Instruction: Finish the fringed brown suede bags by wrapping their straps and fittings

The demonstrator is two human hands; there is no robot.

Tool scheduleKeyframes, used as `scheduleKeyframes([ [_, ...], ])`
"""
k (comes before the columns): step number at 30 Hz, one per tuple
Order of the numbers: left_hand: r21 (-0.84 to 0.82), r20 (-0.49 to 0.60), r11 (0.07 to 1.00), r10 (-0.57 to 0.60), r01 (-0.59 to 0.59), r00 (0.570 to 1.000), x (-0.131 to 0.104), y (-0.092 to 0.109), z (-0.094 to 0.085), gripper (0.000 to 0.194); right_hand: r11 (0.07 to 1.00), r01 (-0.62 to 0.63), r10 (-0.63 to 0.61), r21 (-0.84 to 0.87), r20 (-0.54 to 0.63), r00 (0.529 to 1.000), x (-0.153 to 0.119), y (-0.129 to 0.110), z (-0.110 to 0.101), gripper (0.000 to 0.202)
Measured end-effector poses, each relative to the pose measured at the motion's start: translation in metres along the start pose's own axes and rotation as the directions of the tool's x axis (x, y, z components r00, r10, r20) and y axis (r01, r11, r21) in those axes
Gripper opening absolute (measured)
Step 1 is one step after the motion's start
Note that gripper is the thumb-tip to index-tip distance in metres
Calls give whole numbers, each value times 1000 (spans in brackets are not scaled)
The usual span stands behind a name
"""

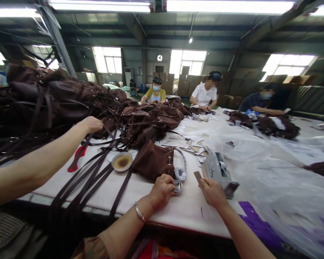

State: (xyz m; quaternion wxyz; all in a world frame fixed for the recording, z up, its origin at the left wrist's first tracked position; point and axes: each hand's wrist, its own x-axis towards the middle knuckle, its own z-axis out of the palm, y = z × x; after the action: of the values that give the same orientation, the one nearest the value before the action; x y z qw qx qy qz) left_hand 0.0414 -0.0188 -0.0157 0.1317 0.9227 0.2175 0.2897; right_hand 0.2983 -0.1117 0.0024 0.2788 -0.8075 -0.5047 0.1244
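Observation:
On the white tabletop lies a dark brown drawstring bag (153,160), its eyeleted opening facing right. A grey strap (182,158) loops out of that opening, with clear wrapping around its lower part. My left hand (162,190), a silver bangle at its wrist, has its fingers closed on a clear-wrapped piece (179,187) of this strap, just below the bag. In my right hand (212,192), a small stiff brown strip (197,176) is pinched between thumb and fingers. Close behind that hand stands a grey tape dispenser (218,169).
Beside the bag is a bowl of brownish liquid (122,161). A co-worker's arm (56,147) reaches in from the left, over dark straps (97,172) and a red-handled tool (77,160). Brown bags (153,118) pile up behind; plastic sheeting (280,187) covers the right. Several people work farther back.

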Motion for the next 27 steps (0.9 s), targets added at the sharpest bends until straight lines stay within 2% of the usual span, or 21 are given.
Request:
scheduleKeyframes([
  [3,0,-2,1000,-8,8,1000,0,-1,0,13,998,40,-45,-50,-96,994,27,-5,-8,37],
  [7,-2,-1,1000,-26,26,1000,0,-1,0,15,990,105,-126,-98,-234,964,71,-11,-16,34],
  [10,-1,-7,1000,-26,26,1000,-1,-1,-1,14,994,35,-60,-100,-261,963,96,-12,-18,31],
  [13,0,-14,1000,-19,19,1000,-1,-2,1,13,997,-34,13,-76,-265,964,103,-14,-21,31],
  [15,-2,-17,1000,-22,22,1000,-1,-3,2,12,998,-25,10,-52,-270,963,93,-19,-22,33],
  [18,-13,-9,1000,-27,27,1000,-1,-3,3,12,994,95,-77,60,-245,967,57,-29,-21,34],
  [20,-38,5,999,-31,31,1000,0,-1,0,11,968,146,-117,202,-150,982,22,-35,-17,35],
  [22,-95,14,994,-52,53,999,4,2,-4,8,933,99,-99,346,-17,995,-15,-38,-11,37],
  [25,-324,3,933,-162,155,987,16,5,-14,7,891,-13,-23,454,74,997,-56,-39,0,39],
  [27,-563,17,788,-290,249,957,27,6,-23,17,879,-36,3,476,70,998,-69,-42,6,40],
])
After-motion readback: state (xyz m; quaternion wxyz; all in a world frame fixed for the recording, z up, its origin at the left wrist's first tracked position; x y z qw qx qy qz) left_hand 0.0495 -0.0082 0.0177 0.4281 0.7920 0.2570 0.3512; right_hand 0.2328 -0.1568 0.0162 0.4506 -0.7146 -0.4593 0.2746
